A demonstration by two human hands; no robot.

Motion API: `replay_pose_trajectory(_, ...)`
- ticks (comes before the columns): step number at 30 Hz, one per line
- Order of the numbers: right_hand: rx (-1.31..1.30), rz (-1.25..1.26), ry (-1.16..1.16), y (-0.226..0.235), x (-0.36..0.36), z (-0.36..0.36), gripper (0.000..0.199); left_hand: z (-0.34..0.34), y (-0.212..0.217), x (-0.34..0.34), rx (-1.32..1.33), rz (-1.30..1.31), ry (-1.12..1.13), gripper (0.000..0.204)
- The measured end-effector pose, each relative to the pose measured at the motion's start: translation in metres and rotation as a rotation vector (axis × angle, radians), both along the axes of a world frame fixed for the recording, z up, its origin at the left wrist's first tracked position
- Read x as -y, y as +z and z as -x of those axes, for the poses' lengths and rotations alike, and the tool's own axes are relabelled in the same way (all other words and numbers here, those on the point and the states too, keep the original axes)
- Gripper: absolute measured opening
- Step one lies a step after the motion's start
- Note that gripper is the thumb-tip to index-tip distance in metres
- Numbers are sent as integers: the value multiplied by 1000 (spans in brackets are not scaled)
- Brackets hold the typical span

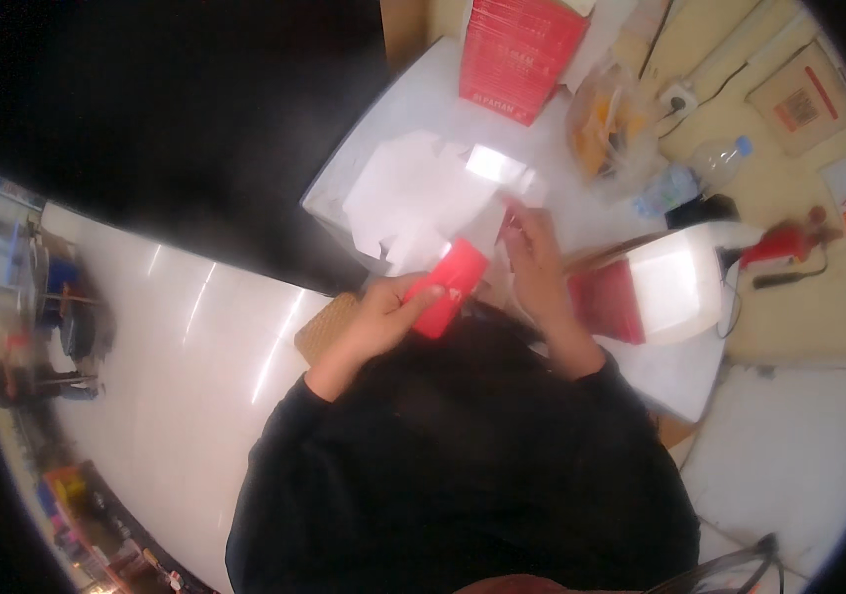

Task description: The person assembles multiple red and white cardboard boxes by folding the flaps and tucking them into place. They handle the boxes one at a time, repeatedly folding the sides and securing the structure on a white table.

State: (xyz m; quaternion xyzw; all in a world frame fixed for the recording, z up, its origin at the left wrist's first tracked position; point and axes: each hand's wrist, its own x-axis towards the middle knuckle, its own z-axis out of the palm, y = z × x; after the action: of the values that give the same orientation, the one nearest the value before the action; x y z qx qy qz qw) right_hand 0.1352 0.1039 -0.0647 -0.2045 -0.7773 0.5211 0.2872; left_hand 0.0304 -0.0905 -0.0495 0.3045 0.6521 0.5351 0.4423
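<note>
My left hand (380, 315) grips a flat, bright red rectangular packet (450, 287), thumb on its upper face, just in front of my body. A little to its right my right hand (539, 255) is raised over the near edge of the table, apart from the packet. Its fingers are bent around a thin dark red piece (510, 220), blurred and partly hidden by them. Beyond both hands a white sheet (408, 193) lies spread on the white table, with a torn or ragged edge. A small shiny white rectangle (498, 166) rests at its far side.
To the right stands an open white box (678, 285) with a red stack (606, 302) beside it. Farther back are a tall red carton (517, 59), a clear bag (601, 124) with orange contents and a plastic bottle (690, 178). A tan textured piece (327, 329) sits by my left wrist.
</note>
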Motion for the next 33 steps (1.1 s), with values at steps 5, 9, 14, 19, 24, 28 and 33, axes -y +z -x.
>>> replay_pose_trajectory(5,135,-376,124,23,14,-13,11,-5,18,-3,-197,183,-111,28)
replay_pose_trajectory(9,210,-458,361,24,14,-17,8,-7,-5,-5,-146,43,-194,27)
replay_pose_trajectory(14,45,-389,151,15,19,-14,34,-9,11,-17,-177,60,-61,25)
replay_pose_trajectory(19,-35,330,74,-2,37,-5,71,-19,5,-39,-546,-24,-127,27)
replay_pose_trajectory(24,125,281,251,2,-1,-15,74,26,12,-27,-1243,-294,334,39)
replay_pose_trajectory(28,44,275,338,19,-17,-29,72,71,33,-16,-1564,158,505,28)
replay_pose_trajectory(33,191,397,414,37,-9,-37,69,63,2,8,-1204,279,432,14)
